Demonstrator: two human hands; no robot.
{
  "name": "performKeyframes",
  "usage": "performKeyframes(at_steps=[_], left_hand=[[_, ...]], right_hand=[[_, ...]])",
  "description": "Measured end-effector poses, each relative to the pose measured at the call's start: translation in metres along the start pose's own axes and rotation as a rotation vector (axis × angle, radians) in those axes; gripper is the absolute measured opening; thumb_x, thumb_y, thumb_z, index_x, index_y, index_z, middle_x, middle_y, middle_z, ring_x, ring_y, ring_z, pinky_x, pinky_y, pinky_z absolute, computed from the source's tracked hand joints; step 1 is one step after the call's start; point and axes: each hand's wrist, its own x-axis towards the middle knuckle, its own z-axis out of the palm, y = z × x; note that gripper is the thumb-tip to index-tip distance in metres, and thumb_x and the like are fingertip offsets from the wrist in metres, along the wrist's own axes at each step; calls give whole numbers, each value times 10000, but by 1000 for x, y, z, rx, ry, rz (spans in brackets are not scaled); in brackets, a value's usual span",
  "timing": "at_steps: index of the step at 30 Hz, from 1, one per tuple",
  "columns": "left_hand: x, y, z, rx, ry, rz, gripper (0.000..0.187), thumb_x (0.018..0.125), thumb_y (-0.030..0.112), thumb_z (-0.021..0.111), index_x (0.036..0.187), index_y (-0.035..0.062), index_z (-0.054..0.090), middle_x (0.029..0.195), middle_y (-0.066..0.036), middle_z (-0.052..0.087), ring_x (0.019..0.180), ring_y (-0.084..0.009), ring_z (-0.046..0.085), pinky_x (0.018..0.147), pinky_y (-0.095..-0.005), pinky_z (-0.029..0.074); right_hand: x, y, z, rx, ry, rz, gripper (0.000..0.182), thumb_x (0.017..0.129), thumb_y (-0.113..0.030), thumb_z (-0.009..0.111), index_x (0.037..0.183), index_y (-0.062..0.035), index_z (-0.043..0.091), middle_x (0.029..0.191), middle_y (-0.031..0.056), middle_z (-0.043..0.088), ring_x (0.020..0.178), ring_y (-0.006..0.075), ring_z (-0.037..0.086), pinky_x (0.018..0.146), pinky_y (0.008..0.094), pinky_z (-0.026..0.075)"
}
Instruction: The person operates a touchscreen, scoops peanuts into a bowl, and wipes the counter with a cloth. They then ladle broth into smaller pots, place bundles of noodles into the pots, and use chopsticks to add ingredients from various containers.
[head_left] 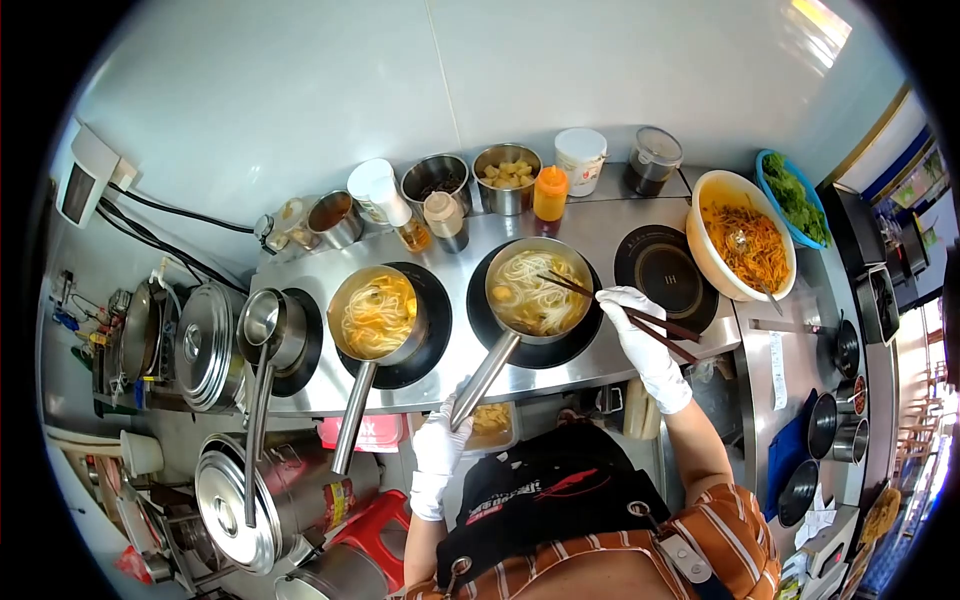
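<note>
My gloved left hand (440, 447) is closed round the handle of a steel pot (507, 330). White noodles (535, 280) lie in broth inside this pot, which rests on a black round hob. Dark chopsticks (668, 324) are in my gloved right hand (640, 335), their tips among the noodles. To the left, a second pot (421, 335) holds noodles with orange shreds in broth, its handle pointing toward me. Right of my pot is a bare black hob (662, 268).
Behind the hobs stand an orange-capped bottle (551, 195), steel tubs (508, 208) and a white tub (582, 165). A large bowl of orange shreds (741, 245) is at the right, beside a blue basket of greens (797, 200). Lidded pots (208, 345) occupy the left.
</note>
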Motion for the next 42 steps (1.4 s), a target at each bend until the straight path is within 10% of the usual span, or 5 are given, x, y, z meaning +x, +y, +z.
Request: performKeyframes(at_steps=[42], left_hand=[[0,-1,-1,12,-27,15,539,773,315,727,1240,79,597,798,-190,663,685,-325,658,616,-397,525]], right_hand=[[-8,21,27,93,-66,13,138,833,32,624,940,15,709,933,113,705,905,200,656,843,281,503]])
